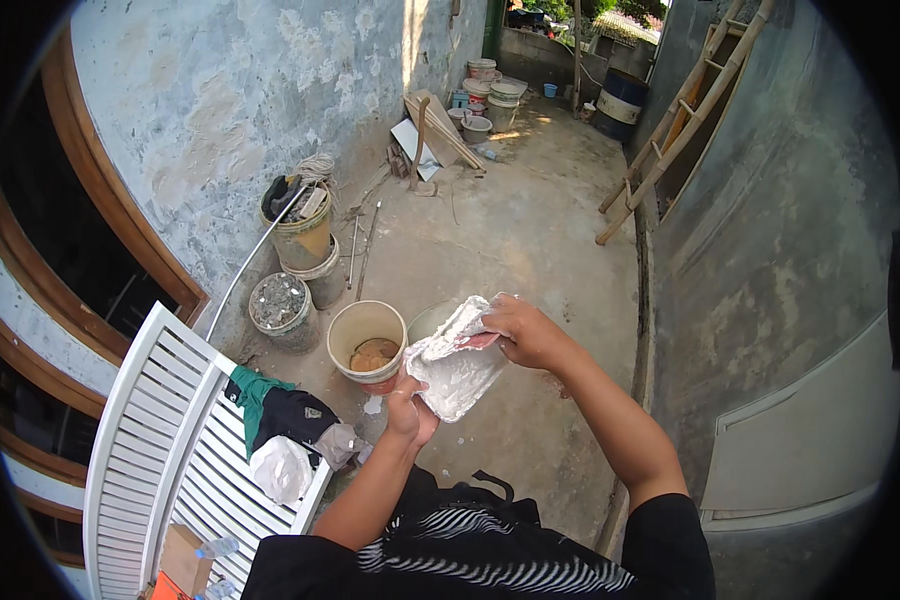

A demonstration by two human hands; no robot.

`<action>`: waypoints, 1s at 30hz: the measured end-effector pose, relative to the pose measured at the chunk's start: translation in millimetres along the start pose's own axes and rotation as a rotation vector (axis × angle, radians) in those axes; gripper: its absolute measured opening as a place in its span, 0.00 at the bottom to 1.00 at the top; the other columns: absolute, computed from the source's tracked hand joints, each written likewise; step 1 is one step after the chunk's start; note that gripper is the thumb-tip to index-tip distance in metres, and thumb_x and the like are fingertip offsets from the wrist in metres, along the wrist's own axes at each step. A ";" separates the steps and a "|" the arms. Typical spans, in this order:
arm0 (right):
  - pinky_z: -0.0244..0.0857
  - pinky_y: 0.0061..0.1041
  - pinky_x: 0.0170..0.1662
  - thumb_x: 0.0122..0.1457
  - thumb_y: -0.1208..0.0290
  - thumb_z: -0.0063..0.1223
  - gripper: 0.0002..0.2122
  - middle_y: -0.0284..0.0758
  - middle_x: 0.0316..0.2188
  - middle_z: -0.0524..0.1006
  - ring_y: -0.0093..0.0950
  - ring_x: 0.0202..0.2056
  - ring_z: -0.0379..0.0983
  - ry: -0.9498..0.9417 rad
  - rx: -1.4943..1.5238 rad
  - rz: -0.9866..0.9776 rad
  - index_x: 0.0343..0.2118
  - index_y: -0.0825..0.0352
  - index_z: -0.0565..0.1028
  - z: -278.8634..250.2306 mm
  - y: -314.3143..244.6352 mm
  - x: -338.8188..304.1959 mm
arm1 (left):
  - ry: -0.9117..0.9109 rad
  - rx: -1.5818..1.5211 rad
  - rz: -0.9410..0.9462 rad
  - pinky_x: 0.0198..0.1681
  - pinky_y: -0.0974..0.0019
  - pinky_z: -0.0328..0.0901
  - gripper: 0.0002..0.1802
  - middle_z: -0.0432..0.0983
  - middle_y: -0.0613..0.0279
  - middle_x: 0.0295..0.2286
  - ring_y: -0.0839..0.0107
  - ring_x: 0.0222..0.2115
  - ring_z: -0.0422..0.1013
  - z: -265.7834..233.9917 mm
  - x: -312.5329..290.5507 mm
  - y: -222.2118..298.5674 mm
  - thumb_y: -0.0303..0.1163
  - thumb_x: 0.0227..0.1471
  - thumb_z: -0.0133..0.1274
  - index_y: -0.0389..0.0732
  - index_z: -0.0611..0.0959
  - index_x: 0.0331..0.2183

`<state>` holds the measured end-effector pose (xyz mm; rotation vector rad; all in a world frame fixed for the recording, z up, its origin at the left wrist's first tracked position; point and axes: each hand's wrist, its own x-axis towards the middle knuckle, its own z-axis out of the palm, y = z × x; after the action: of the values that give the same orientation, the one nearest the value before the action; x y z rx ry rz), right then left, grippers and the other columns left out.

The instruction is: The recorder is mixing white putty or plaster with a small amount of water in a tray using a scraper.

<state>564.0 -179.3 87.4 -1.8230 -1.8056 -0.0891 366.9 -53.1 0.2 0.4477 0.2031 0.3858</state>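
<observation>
The tray (458, 388), its inner face thickly coated in white, was held tilted above the floor (540, 240), in front of the torso and beside the open bucket (368, 325). The left hand (410, 412) was closed on the tray's near left corner, a grip that presumably bore the weight and left the inner face free. The right hand (518, 332) was curled nearly closed at the far edge, apparently gripping a reddish piece (480, 341); whether it also touched the rim could not be told. The bucket stood close by, probably for easy reach.

The floor was grey, stained concrete, with pale spots near the bucket. The passage ran between a flaking bluish wall (230, 100) on the left and a darker wall (770, 260) on the right, where a ladder (685, 115) leaned. A rubble pail (282, 300) stood near the slatted white seat (150, 390), which carried clothes (295, 415). A drum (618, 105) stood at the far end.
</observation>
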 end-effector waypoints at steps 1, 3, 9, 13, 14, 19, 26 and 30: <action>0.65 0.39 0.40 0.39 0.86 0.55 0.13 0.39 0.29 0.74 0.44 0.37 0.69 -0.035 0.066 0.034 0.31 0.66 0.75 -1.8 2.6 3.4 | -0.008 0.007 -0.013 0.65 0.50 0.54 0.42 0.64 0.50 0.56 0.53 0.59 0.60 -2.4 4.4 3.0 0.26 0.37 0.43 0.38 0.62 0.60; 0.65 0.38 0.40 0.39 0.87 0.54 0.13 0.41 0.28 0.74 0.45 0.37 0.69 -0.070 0.129 0.068 0.31 0.67 0.75 -3.7 8.3 12.8 | -0.016 0.034 -0.015 0.64 0.47 0.55 0.42 0.65 0.48 0.56 0.51 0.58 0.62 -5.8 13.4 10.3 0.28 0.38 0.44 0.37 0.63 0.60; 0.67 0.39 0.42 0.44 0.85 0.51 0.13 0.42 0.32 0.77 0.46 0.38 0.71 -0.088 0.253 0.099 0.34 0.66 0.78 0.7 30.0 40.0 | -0.048 0.087 -0.084 0.63 0.46 0.57 0.42 0.65 0.48 0.56 0.50 0.58 0.63 -9.5 40.4 39.7 0.29 0.38 0.45 0.38 0.63 0.60; 0.68 0.37 0.44 0.47 0.85 0.51 0.13 0.43 0.34 0.78 0.45 0.39 0.74 -0.113 0.383 0.203 0.36 0.66 0.79 7.1 29.8 61.7 | -0.032 0.076 -0.128 0.63 0.48 0.57 0.41 0.65 0.49 0.56 0.52 0.57 0.63 -16.3 56.9 54.3 0.30 0.38 0.45 0.38 0.64 0.59; 0.68 0.36 0.44 0.48 0.84 0.51 0.12 0.43 0.34 0.79 0.44 0.39 0.75 -0.122 0.433 0.219 0.36 0.66 0.79 9.5 28.2 66.7 | -0.036 0.077 -0.123 0.63 0.48 0.57 0.41 0.65 0.49 0.56 0.52 0.57 0.63 -15.6 59.2 57.4 0.30 0.38 0.45 0.38 0.64 0.59; 0.69 0.35 0.44 0.51 0.84 0.51 0.10 0.43 0.35 0.79 0.43 0.38 0.75 -0.091 0.460 0.252 0.35 0.66 0.79 28.9 22.2 84.5 | 0.048 -0.011 -0.102 0.62 0.44 0.58 0.39 0.67 0.45 0.55 0.46 0.56 0.65 -18.9 67.2 79.3 0.35 0.41 0.46 0.35 0.67 0.58; 0.67 0.27 0.41 0.52 0.84 0.52 0.09 0.35 0.32 0.81 0.28 0.35 0.75 0.048 0.568 0.448 0.36 0.68 0.80 44.3 28.8 99.1 | 0.099 -0.062 -0.008 0.62 0.43 0.58 0.41 0.65 0.45 0.57 0.45 0.58 0.63 -36.4 73.3 107.4 0.36 0.42 0.46 0.34 0.65 0.60; 0.64 0.21 0.39 0.56 0.82 0.54 0.08 0.26 0.29 0.79 0.16 0.33 0.69 0.240 0.735 0.573 0.38 0.71 0.79 58.9 32.5 108.3 | 0.046 -0.104 -0.010 0.63 0.46 0.57 0.40 0.66 0.48 0.57 0.48 0.59 0.63 -45.6 70.4 120.4 0.35 0.43 0.47 0.33 0.66 0.59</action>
<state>584.2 -54.3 73.3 -1.6036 -0.9102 0.4876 380.1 92.8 7.5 0.3360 0.2288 0.3951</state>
